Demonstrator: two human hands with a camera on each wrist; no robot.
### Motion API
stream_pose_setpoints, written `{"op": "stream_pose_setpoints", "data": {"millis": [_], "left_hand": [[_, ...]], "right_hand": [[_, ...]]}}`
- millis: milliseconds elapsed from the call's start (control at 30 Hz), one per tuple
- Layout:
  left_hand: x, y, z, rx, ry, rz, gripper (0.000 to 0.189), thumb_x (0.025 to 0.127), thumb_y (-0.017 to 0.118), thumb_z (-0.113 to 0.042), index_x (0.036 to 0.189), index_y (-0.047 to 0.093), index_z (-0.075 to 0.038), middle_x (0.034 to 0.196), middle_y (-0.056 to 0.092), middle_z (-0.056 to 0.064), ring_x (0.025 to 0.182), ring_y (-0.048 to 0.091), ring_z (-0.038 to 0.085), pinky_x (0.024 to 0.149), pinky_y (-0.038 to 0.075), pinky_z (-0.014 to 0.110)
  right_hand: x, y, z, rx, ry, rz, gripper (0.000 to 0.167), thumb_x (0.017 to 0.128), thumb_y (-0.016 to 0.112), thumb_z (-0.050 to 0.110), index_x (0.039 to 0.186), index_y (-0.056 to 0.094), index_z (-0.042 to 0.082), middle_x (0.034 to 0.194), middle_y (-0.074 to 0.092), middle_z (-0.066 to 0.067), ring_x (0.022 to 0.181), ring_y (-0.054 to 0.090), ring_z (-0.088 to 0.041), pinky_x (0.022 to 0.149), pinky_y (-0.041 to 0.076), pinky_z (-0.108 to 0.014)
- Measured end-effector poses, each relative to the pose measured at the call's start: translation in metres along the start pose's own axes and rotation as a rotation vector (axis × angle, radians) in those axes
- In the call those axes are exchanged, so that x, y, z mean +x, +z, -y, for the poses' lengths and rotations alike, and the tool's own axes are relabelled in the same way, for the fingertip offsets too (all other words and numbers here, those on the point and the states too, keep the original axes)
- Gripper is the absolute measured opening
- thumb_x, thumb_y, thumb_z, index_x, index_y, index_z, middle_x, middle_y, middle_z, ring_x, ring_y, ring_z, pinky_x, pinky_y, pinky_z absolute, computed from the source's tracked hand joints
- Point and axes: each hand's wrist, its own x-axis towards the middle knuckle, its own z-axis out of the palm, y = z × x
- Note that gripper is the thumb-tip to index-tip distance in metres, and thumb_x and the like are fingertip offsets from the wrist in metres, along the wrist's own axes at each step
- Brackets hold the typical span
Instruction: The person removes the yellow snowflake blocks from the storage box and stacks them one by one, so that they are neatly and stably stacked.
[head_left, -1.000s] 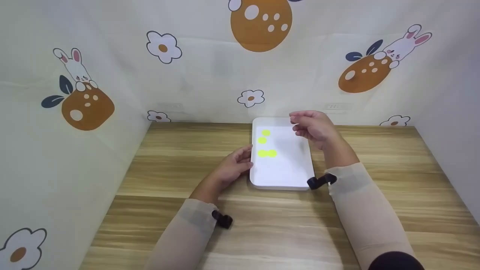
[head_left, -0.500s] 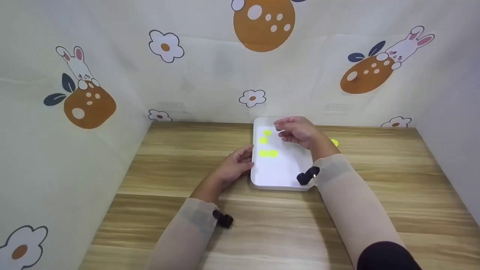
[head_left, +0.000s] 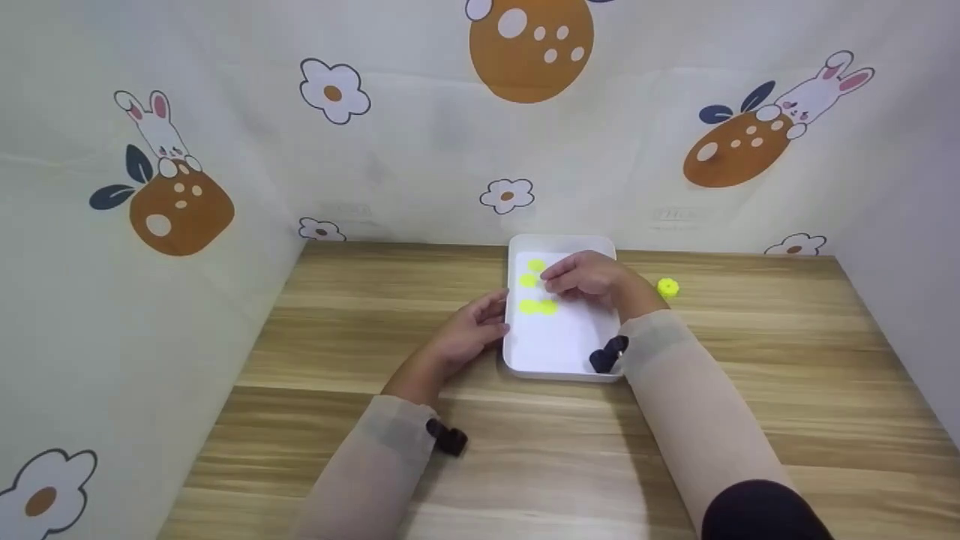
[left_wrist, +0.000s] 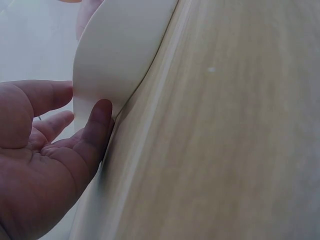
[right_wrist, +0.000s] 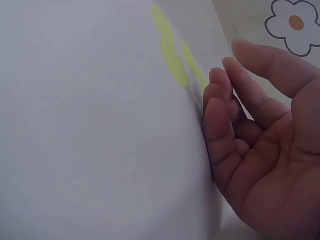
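A shallow white tray [head_left: 562, 341] lies on the wooden table, with several small, flat yellow pieces inside. Two of these pieces [head_left: 538, 307] sit side by side, and a round piece [head_left: 528, 280] lies farther back with another behind it. My right hand [head_left: 589, 276] is low inside the tray, fingertips right beside the back pieces. Its fingers bend loosely, thumb apart, with nothing between them in the right wrist view. My left hand [head_left: 466, 330] rests against the tray's left side. In the left wrist view its fingertips [left_wrist: 102, 107] touch the outer wall.
To the right of the tray, partly behind my right wrist, a yellow flower-shaped piece [head_left: 667, 287] lies on the table [head_left: 757, 360]. A patterned cloth backdrop [head_left: 420, 150] rises just behind the tray. Black wrist cameras hang from both sleeves, the right one [head_left: 607, 355] over the tray's front right corner.
My right hand has moved left and down from the tray's back right edge to the yellow pieces. The flower-shaped piece at the right has come into sight. The left hand stays put.
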Motion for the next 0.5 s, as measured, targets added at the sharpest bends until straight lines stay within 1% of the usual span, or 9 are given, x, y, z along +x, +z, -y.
{"op": "stream_pose_setpoints", "data": {"millis": [100,200,267,367,433,500], "left_hand": [[-0.0002,0.0001,0.001,-0.014,0.022,0.013,0.068,0.105,0.059,-0.001,0.168,0.032,-0.006,0.169,0.042,0.021,0.157,0.044,0.037,0.127,0.044,0.049],[0.0002,-0.0001,0.002,-0.012,0.027,0.011,0.068,0.105,0.059,-0.002,0.168,0.033,-0.006,0.169,0.043,0.021,0.156,0.045,0.037,0.126,0.045,0.048],[0.0002,0.0001,0.0018,-0.007,0.026,0.008,0.068,0.105,0.059,-0.002,0.168,0.033,-0.007,0.169,0.042,0.021,0.157,0.045,0.036,0.126,0.045,0.048],[0.0004,-0.0001,0.002,-0.006,0.022,0.006,0.067,0.106,0.059,-0.002,0.168,0.034,-0.008,0.17,0.042,0.02,0.156,0.045,0.036,0.126,0.045,0.048],[0.0003,0.0003,0.0016,-0.013,0.016,0.006,0.067,0.106,0.059,-0.001,0.168,0.034,-0.008,0.171,0.041,0.019,0.157,0.045,0.036,0.126,0.045,0.048],[0.0002,0.0006,0.0018,-0.019,0.011,0.007,0.068,0.105,0.059,-0.001,0.168,0.034,-0.009,0.171,0.041,0.019,0.156,0.045,0.036,0.126,0.045,0.048]], "right_hand": [[-0.0002,-0.0009,-0.001,-0.102,-0.002,-0.002,0.037,0.092,0.082,0.011,0.128,0.077,0.007,0.1,0.077,0.005,0.093,0.065,-0.014,0.083,0.055,-0.023],[-0.0011,-0.0016,-0.0015,-0.157,0.012,0.002,0.035,0.091,0.082,0.009,0.126,0.079,0.011,0.112,0.078,0.0,0.101,0.065,-0.016,0.091,0.055,-0.025],[-0.0017,-0.0016,-0.0018,-0.197,0.016,0.007,0.035,0.091,0.082,0.007,0.125,0.079,0.013,0.117,0.077,-0.003,0.105,0.065,-0.018,0.095,0.054,-0.027],[-0.0026,-0.0012,-0.0021,-0.274,0.014,0.01,0.035,0.089,0.082,0.007,0.123,0.08,0.018,0.118,0.074,-0.003,0.108,0.062,-0.02,0.099,0.052,-0.03],[-0.0033,-0.0007,-0.0023,-0.332,0.007,0.011,0.035,0.089,0.083,0.008,0.121,0.08,0.02,0.116,0.072,-0.002,0.109,0.06,-0.02,0.099,0.05,-0.031],[-0.0041,0.0001,-0.0023,-0.366,0.006,0.014,0.035,0.088,0.084,0.009,0.12,0.08,0.021,0.113,0.071,-0.001,0.108,0.059,-0.02,0.098,0.049,-0.032]]}}
